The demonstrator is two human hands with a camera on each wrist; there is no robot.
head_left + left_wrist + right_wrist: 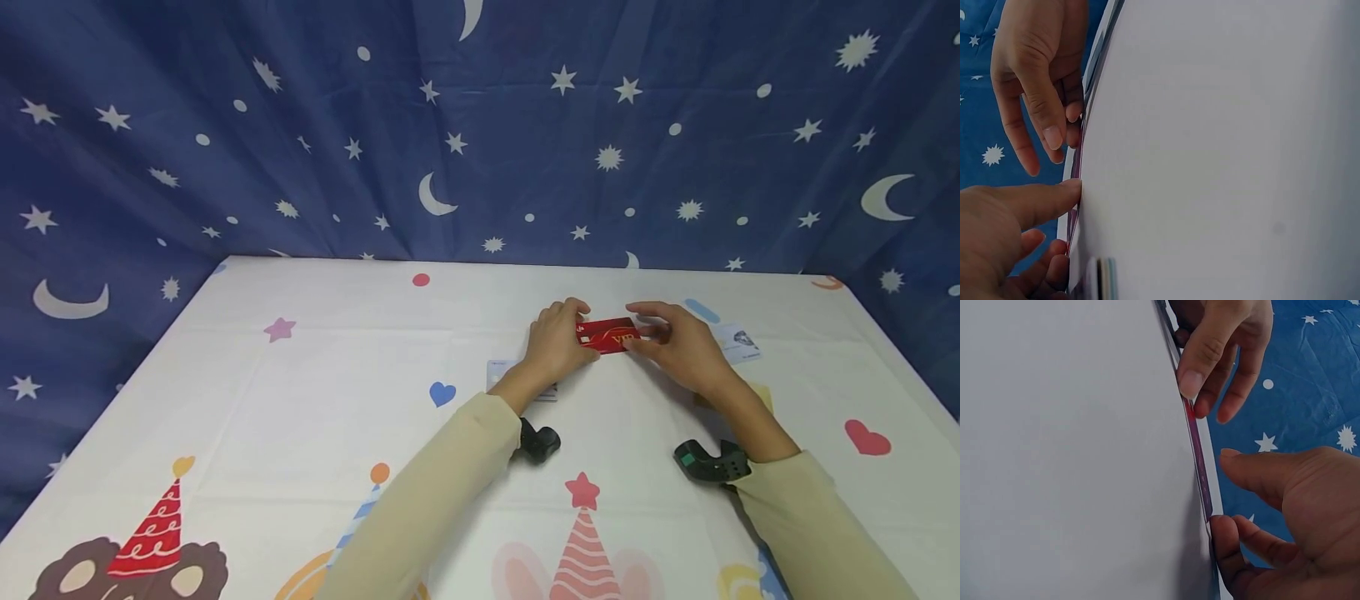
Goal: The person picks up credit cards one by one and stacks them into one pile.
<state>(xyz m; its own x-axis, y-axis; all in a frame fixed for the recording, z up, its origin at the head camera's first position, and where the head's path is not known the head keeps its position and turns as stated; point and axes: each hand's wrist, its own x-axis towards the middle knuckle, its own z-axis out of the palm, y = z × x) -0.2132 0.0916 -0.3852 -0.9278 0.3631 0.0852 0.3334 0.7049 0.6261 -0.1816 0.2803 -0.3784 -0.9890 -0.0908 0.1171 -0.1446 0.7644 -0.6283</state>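
A red card (609,336) with gold "VIP" lettering lies at the far part of the white table. My left hand (557,343) holds its left end, with the thumb along the near edge and the fingers on the far side. At the card's right end is my right hand (678,346), its thumb and index finger apart. One fingertip (1225,530) of that hand meets the card's end, while the thumb stands off it. A pale blue card (500,370) is partly hidden beneath the left wrist. Another pale card (741,342) with a dark picture lies right of the right hand.
The table's cloth (322,400) carries printed hearts, stars and party hats. A blue curtain (525,125) with moons and stars hangs behind the far edge. Under the right forearm shows a yellow patch (762,395), mostly hidden. Dark cameras (540,442) sit on both wrists.
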